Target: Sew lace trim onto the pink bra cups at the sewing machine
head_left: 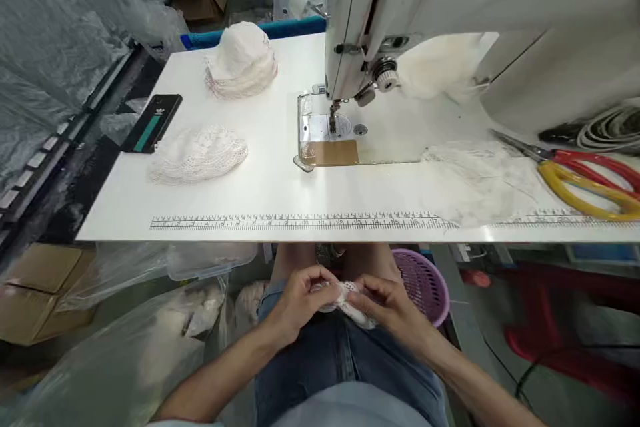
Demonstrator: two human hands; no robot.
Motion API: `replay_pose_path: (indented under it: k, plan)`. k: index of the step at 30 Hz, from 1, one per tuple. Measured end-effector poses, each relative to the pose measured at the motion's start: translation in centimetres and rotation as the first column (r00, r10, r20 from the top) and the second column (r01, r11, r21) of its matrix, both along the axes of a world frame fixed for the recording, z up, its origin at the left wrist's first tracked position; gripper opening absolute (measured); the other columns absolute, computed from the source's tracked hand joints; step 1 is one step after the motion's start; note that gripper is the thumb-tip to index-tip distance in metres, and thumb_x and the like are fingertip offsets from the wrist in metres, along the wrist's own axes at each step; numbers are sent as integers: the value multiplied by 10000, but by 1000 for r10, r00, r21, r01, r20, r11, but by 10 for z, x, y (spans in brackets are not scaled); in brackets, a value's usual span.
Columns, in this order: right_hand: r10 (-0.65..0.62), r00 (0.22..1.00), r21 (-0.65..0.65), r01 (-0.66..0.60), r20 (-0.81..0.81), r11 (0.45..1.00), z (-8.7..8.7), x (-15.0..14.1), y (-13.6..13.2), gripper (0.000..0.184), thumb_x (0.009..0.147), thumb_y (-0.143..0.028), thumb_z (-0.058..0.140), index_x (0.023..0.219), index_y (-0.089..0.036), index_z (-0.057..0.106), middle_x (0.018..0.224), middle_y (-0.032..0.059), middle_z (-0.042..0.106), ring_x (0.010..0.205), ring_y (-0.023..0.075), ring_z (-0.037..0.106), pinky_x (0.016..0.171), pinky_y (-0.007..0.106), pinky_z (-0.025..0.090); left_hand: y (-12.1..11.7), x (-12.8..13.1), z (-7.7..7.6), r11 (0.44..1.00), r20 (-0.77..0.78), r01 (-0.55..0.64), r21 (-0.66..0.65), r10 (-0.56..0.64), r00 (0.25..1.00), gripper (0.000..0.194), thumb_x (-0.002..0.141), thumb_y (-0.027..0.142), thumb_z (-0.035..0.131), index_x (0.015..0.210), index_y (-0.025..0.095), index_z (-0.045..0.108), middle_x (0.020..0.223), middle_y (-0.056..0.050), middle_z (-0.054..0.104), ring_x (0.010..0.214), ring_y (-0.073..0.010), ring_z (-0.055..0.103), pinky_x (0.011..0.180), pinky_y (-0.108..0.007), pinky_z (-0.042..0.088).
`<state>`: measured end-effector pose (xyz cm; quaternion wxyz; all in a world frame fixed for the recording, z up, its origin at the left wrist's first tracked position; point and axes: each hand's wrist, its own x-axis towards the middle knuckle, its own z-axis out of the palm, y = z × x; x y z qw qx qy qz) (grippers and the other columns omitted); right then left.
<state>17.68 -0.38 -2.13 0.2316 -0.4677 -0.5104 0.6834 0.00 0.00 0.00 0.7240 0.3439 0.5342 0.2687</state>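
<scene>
Over my lap, below the table's front edge, a small piece of white lace fabric [345,300] is bunched between my two hands. My left hand [313,297] pinches its left end with thumb and fingers. On the other end, my right hand [383,303] is closed in a similar pinch. Part of the fabric is hidden under the fingers. Above the hands stands a white sewing machine [350,27], its needle and presser foot [333,117] over the metal plate.
White lace pieces [200,155] and a stack of white cups [243,60] lie left on the table [270,193], near a black phone [153,123]. Scissors [590,177] and loose white lace [475,180] lie right. A purple basket [435,287] stands below.
</scene>
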Motion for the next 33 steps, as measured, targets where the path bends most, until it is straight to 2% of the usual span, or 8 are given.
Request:
replay_pose_path:
  k: [5, 10, 15, 20, 23, 29, 31, 33]
  plan:
    - [-17, 997, 123, 9, 71, 992, 14, -5, 5, 343, 846, -459, 512, 663, -177, 443, 611, -40, 363, 576, 97, 332, 518, 220, 275, 7, -6, 7, 988, -104, 25, 150, -9, 995, 178, 725, 289, 645, 688, 117, 619, 609, 5, 540, 572, -83, 453, 556, -193, 356]
    - [-73, 989, 394, 15, 131, 919, 44, -21, 31, 350, 880, -429, 466, 637, -193, 380, 569, -55, 319, 528, 89, 290, 476, 217, 240, 41, -22, 65, 860, -376, 220, 461, -35, 926, 108, 743, 208, 593, 691, 137, 655, 655, 1, 626, 631, -111, 537, 599, -194, 393]
    - [-86, 983, 510, -9, 162, 860, 70, -35, 95, 365, 892, -433, 404, 630, -221, 265, 467, -89, 292, 400, 71, 305, 409, 201, 246, 124, -31, 106, 691, -578, 472, 548, -95, 811, 143, 755, 222, 557, 722, 136, 667, 757, -28, 675, 718, -144, 599, 673, -235, 442]
    - [26, 912, 417, -212, 408, 884, 81, -21, 147, 259, 903, -313, 350, 662, -219, 358, 430, -62, 482, 312, 100, 422, 382, 214, 331, 219, -29, 97, 662, -717, 613, 430, -162, 678, 131, 675, 218, 581, 692, 118, 665, 716, -48, 659, 626, -149, 563, 536, -231, 393]
    - [-93, 789, 615, -393, 607, 683, 81, -1, 163, 277, 917, -257, 333, 660, -206, 423, 476, -26, 508, 398, 130, 479, 433, 238, 341, 243, -23, 86, 645, -728, 649, 404, -202, 655, 116, 647, 212, 592, 677, 123, 661, 678, -29, 639, 554, -117, 500, 477, -216, 331]
    - [-298, 763, 809, -584, 573, 60, 74, 18, 195, 375, 899, -43, 278, 1129, -202, 528, 1056, 94, 616, 689, 144, 586, 462, 221, 363, 250, -12, 83, 607, -721, 695, 385, -272, 637, 159, 692, 258, 592, 743, 132, 675, 693, -25, 642, 573, -118, 521, 477, -206, 352]
    - [-277, 770, 787, -613, 575, -69, 69, 18, 204, 359, 906, -41, 312, 1115, -205, 554, 1134, 89, 600, 812, 163, 584, 541, 238, 411, 251, -11, 81, 601, -724, 702, 383, -277, 632, 155, 697, 259, 600, 752, 139, 681, 742, -31, 658, 648, -139, 564, 518, -208, 386]
    - [-243, 773, 773, -623, 586, -120, 66, 18, 210, 311, 918, -71, 353, 1094, -192, 578, 1145, 83, 606, 845, 177, 565, 604, 273, 427, 253, -11, 80, 595, -731, 712, 374, -284, 621, 156, 706, 266, 606, 760, 144, 687, 760, -33, 666, 681, -150, 580, 533, -211, 395]
